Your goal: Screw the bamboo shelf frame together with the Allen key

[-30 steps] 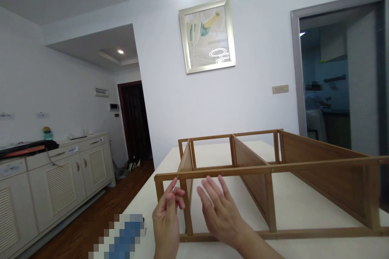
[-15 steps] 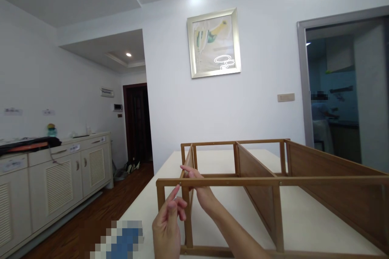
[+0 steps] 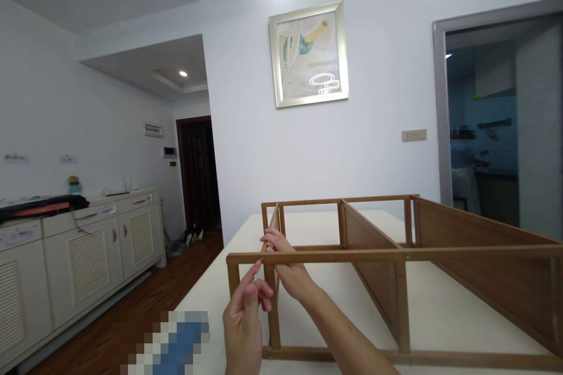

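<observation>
A brown wooden shelf frame (image 3: pixel 316 256) lies on its side on the table, with flat panels set across it. My left hand (image 3: pixel 246 313) is at the frame's near left corner. Its fingers are closed on a thin silver tool (image 3: pixel 255 277), apparently a hex key, mostly hidden by the fingers. The index fingertip touches the top rail just by a small screw (image 3: pixel 261 260). Reaching through behind that rail, my right hand (image 3: pixel 285 258) has its fingers closed over the edge of the leftmost shelf panel (image 3: pixel 273 220).
The frame rests on a cream table (image 3: pixel 206 287). A blurred blue-and-white patch (image 3: pixel 180 343) lies at its left edge. White cabinets (image 3: pixel 88 263) with a dark bag (image 3: pixel 44 207) on top line the left wall. A person (image 3: pixel 464 158) stands beyond the doorway at right.
The view has tipped slightly downward. My right hand's fingers have curled more over the panel edge. My left hand stays at the screw, with the silver tool tilted a little differently.
</observation>
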